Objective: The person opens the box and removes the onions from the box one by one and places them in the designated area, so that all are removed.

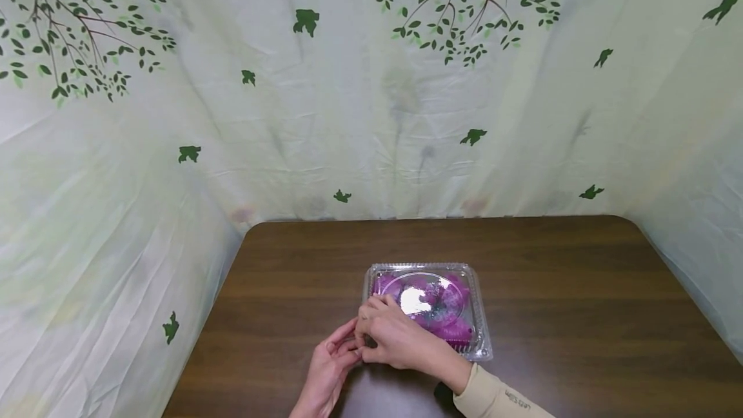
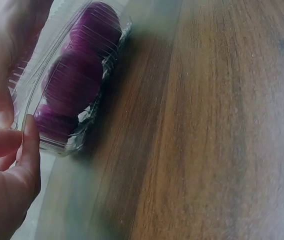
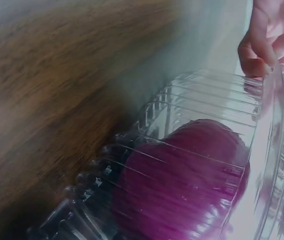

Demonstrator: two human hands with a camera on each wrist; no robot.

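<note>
A clear plastic clamshell container (image 1: 477,305) sits on the table, its lid lying over several round purple things (image 1: 455,331), which look smooth and glossy in the right wrist view. At the container's near left corner, my left hand (image 1: 331,369) pinches the plastic rim (image 2: 26,107) between thumb and finger. My right hand (image 1: 397,337) reaches across the front of the container to the same corner. Its fingers and thumb are curled in at the rim, right by the left fingertips. The right hand hides part of the container's left front side in the head view.
The brown wooden table (image 1: 580,315) extends to both sides of the container. A pale cloth curtain (image 1: 371,115) printed with leaves and green shapes hangs behind and at both sides. A small dark object (image 1: 444,397) shows beneath the right wrist.
</note>
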